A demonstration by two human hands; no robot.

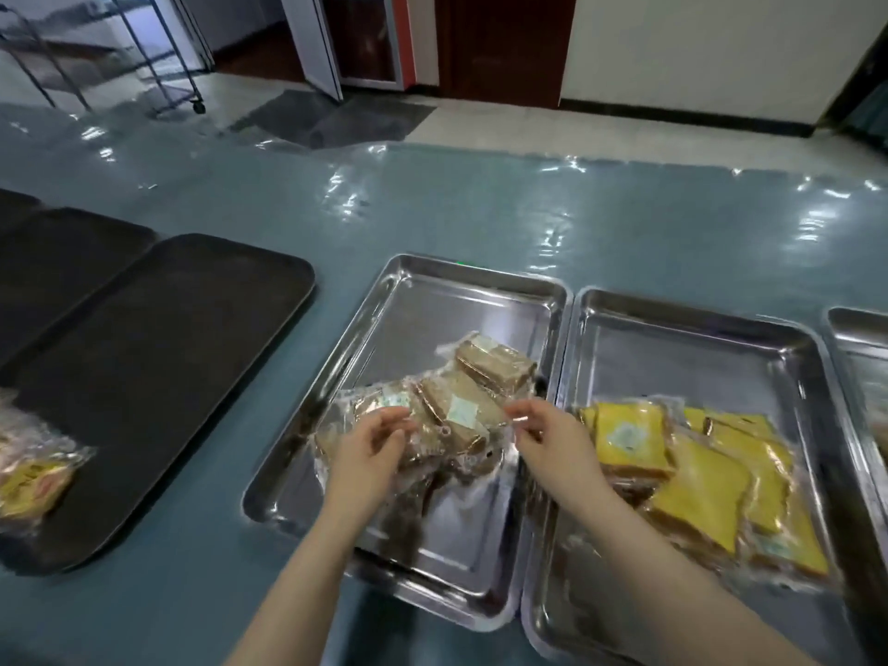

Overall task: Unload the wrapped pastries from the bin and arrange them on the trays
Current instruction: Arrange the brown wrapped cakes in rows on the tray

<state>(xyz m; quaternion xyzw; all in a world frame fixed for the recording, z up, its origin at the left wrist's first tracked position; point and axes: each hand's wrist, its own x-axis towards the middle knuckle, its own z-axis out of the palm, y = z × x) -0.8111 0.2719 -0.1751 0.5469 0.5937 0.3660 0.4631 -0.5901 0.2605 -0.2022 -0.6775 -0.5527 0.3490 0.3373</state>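
Blue table point(480, 209): both hands point(370, 454) grip brown pastries point(461, 415) (steel tray point(432, 290)).

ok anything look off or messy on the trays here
Yes. The brown wrapped pastries lie in a loose overlapping heap in the left steel tray, not in rows, with both hands on them. One yellow pastry sits alone on a black tray.

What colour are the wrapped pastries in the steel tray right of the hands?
Yellow, in clear wrap with a pale label; the head view shows them.
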